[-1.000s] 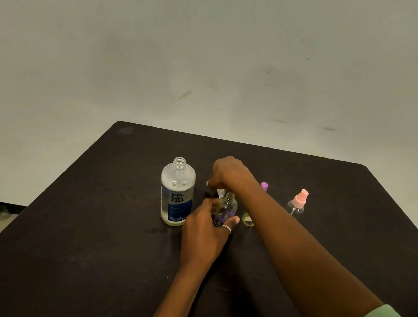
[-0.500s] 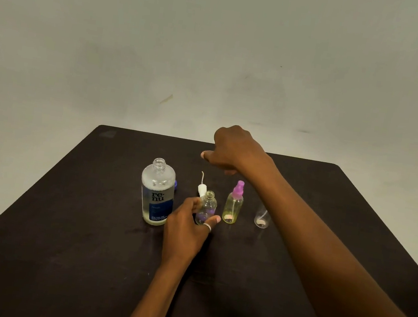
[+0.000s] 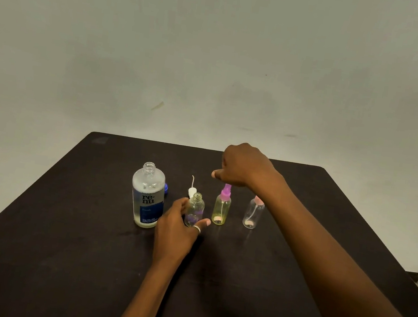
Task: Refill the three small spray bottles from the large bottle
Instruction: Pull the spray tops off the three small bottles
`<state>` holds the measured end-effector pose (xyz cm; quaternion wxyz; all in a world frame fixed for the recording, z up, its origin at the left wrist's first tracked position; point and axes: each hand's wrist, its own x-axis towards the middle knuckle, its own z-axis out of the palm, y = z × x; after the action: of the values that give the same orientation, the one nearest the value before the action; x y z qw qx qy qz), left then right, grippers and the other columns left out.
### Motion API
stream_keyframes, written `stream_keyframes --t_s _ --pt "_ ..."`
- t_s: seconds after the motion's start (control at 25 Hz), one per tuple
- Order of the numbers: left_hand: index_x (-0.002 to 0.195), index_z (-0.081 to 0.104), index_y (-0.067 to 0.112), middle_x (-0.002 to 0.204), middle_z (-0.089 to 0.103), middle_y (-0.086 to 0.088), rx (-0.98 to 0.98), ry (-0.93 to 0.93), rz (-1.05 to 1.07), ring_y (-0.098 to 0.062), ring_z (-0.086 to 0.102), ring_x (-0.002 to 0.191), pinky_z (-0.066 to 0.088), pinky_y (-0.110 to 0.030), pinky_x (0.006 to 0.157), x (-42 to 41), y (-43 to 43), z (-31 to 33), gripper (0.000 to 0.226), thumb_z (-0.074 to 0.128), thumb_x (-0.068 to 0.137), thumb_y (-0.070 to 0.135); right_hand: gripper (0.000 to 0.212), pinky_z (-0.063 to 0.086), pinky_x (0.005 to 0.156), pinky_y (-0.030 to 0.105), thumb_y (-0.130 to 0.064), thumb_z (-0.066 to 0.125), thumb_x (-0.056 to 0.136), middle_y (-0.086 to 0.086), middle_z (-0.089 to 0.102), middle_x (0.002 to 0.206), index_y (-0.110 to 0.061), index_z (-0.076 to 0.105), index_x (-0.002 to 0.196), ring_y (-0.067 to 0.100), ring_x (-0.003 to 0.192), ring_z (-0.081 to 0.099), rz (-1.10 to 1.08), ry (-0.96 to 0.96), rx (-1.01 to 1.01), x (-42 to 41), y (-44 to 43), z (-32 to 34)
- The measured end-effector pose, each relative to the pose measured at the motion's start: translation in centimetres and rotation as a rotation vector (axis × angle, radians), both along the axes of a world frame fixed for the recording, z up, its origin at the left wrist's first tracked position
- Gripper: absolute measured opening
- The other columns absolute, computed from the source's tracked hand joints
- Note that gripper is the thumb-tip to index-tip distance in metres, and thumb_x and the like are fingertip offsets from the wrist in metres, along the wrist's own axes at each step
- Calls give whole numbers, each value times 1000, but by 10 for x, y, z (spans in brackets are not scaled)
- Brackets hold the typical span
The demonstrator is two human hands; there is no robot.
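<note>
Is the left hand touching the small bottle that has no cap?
Touching. In the head view the left hand grips the uncapped small bottle, wrapping its lower body from both sides.

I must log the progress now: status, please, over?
Left hand grips uncapped small bottle. Right hand above purple-capped bottle, grip unclear. Large bottle open, upright. White spray head lies behind.

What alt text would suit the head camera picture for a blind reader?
A person's left hand grips an uncapped small spray bottle on a dark table, while the right hand hovers over a purple-capped bottle. An open large bottle stands left of them, a pink-capped bottle at the right.
</note>
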<state>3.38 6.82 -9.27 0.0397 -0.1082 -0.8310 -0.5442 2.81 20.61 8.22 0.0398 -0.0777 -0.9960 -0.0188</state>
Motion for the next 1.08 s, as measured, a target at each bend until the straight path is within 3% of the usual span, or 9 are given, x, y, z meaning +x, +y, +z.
stream_keyframes --t_s 0.12,0.28,0.44,0.56,0.6,0.72,0.92,1.0,1.08 --pt "145 44 19 137 61 2 -9 -34 -2 -6 55 119 40 -19 94 2 -2 0 87 87 72 38 34 56 76 38 -45 68 84 0 58 70 -18 54 67 21 76 62 2 -93 -5 0 5 -17" --pt "154 29 19 155 43 1 -92 -82 37 -18 42 141 39 -34 112 26 -8 -5 104 83 72 51 29 55 74 34 -41 71 82 3 68 89 -13 69 94 21 82 64 16 -140 -49 4 13 -33" --pt "150 35 20 149 47 2 -162 44 116 -15 45 136 41 -31 106 68 -10 -1 88 75 79 54 18 58 75 38 -29 74 79 4 69 87 -14 71 88 22 79 66 59 -146 -75 4 16 -42" --pt "144 43 25 138 55 6 -254 210 27 -9 55 120 49 -26 96 89 -1 5 67 66 87 53 1 59 75 40 -14 67 80 5 67 84 -14 69 79 24 77 66 99 -117 -77 6 16 -44" --pt "144 42 27 138 55 8 -255 218 -19 -7 55 121 49 -25 96 92 4 7 64 64 90 52 6 59 75 40 -12 66 80 6 67 83 -14 66 75 24 77 66 104 -118 -71 7 16 -43" --pt "148 35 25 148 47 8 -190 197 -113 -6 47 133 43 -23 103 92 21 9 66 64 92 46 22 59 74 40 -11 67 80 5 66 80 -19 56 63 23 75 66 107 -150 -41 14 21 -42" --pt "157 17 15 162 26 1 -147 89 -177 -14 32 146 30 -23 112 77 51 7 89 68 90 44 27 59 73 38 -9 65 80 5 63 77 -20 51 60 22 74 65 130 -165 -32 31 28 -42" --pt "157 20 16 161 29 2 -127 43 -181 -14 35 144 30 -22 111 67 61 5 89 70 88 43 24 59 72 35 -11 66 81 4 64 77 -20 54 63 21 74 65 149 -173 -43 36 29 -43" --pt "149 36 25 148 49 6 -73 51 -168 -9 51 130 42 -22 106 57 67 2 75 73 85 41 15 57 69 32 -12 67 82 3 66 79 -18 61 69 21 73 65 162 -157 -63 38 29 -45"
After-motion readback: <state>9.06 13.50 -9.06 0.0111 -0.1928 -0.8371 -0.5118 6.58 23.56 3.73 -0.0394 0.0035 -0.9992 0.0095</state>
